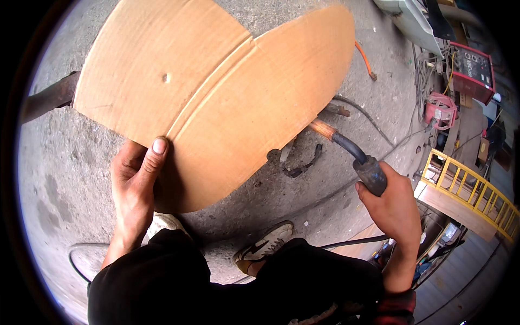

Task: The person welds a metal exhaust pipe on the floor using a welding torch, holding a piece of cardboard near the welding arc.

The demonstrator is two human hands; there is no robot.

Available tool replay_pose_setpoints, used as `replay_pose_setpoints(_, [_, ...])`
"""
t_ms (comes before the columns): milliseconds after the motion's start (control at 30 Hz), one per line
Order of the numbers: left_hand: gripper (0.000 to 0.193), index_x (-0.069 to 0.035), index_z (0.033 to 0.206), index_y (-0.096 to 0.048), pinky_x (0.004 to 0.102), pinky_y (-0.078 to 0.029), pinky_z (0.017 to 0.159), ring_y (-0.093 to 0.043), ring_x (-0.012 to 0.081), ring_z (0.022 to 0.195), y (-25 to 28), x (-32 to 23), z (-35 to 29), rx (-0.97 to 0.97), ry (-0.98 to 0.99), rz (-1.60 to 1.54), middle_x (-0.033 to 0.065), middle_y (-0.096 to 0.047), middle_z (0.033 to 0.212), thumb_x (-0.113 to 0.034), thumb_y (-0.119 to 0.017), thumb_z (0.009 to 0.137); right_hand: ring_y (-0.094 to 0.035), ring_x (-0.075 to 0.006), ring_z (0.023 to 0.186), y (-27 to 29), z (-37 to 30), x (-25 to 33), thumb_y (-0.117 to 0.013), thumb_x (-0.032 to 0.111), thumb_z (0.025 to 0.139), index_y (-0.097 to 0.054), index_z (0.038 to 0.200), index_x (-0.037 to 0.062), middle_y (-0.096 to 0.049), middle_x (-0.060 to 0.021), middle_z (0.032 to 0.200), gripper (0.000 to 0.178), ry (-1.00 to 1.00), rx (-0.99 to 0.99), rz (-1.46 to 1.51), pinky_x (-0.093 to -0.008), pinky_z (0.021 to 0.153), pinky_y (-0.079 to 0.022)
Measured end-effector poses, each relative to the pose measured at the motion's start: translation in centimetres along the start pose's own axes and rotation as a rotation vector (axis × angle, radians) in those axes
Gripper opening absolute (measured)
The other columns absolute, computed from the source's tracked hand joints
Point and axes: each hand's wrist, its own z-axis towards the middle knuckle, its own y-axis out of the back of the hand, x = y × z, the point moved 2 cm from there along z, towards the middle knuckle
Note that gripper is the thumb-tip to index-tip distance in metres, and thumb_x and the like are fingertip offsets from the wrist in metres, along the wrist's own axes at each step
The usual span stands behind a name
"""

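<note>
The person's right grip [396, 205] was closed around the dark cylindrical handle of a torch [371, 174], whose bent black neck ended in a copper-coloured nozzle [323, 129]. The nozzle's far end lay at the lower right edge of a large tan cardboard sheet [244, 119]; whether the two touched, I could not tell. The left grip [134, 174] was clamped on that sheet's lower left edge, thumb on top beside the crease, the other fingers mostly hidden beneath. The sheet was held above the concrete floor [57, 157], covering much of it.

Below the sheet's right edge lay a short black cable [295, 172], and a brown metal bar [51, 98] stuck out past its left edge. Nearer the person stood two shoes [269, 244], under dark trousers [325, 271]. Farther right were an orange cable [364, 58], a red box-shaped machine [473, 76], a pink device [440, 111] and a yellow railed frame [470, 184].
</note>
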Motion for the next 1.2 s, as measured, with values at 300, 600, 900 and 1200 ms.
replay_pose_setpoints(300, [0.034,0.002,0.118,-0.068,0.0228,-0.039,0.082,-0.053,0.0071,0.089,0.7,-0.6,0.3,-0.151,-0.062,-0.097,0.0,-0.067,0.098,-0.028,-0.068,0.101,-0.067,-0.0474,0.083,0.2,-0.5,-0.7,-0.077,0.017,0.083,-0.066,0.109,-0.0013,-0.068,-0.0265,0.081,0.034,0.005,-0.038,0.037,-0.0462,0.071,-0.053])
replay_pose_setpoints(600, [0.025,-0.002,0.109,-0.067,0.0212,-0.039,0.08,-0.054,0.0055,0.087,1.8,-1.5,0.7,-0.241,-0.086,-0.142,-0.0009,-0.066,0.096,-0.026,-0.064,0.104,-0.064,-0.049,0.081,0.1,-0.4,-0.6,-0.075,0.017,0.084,-0.064,0.102,-0.0009,-0.065,-0.0269,0.077,0.028,0.028,-0.03,0.044,-0.0473,0.069,-0.051])
replay_pose_setpoints(900, [0.033,0.001,0.116,-0.068,0.0236,-0.04,0.08,-0.053,0.0077,0.086,1.8,-0.4,0.4,-0.172,-0.028,0.013,0.0009,-0.067,0.095,-0.03,-0.067,0.102,-0.059,-0.0514,0.077,0.0,0.4,-0.3,-0.075,0.018,0.084,-0.059,0.093,-0.0019,-0.061,-0.0275,0.073,0.027,0.024,0.008,0.042,-0.0484,0.066,-0.049])
replay_pose_setpoints(1200, [0.04,0.003,0.123,-0.066,0.0244,-0.039,0.079,-0.052,0.0077,0.086,0.6,-0.3,0.1,-0.086,-0.028,0.001,0.0006,-0.067,0.096,-0.031,-0.067,0.101,-0.057,-0.0519,0.076,-0.3,0.8,-0.3,-0.075,0.017,0.084,-0.058,0.092,-0.0024,-0.059,-0.0281,0.073,0.027,0.035,0.018,0.041,-0.0488,0.066,-0.048])
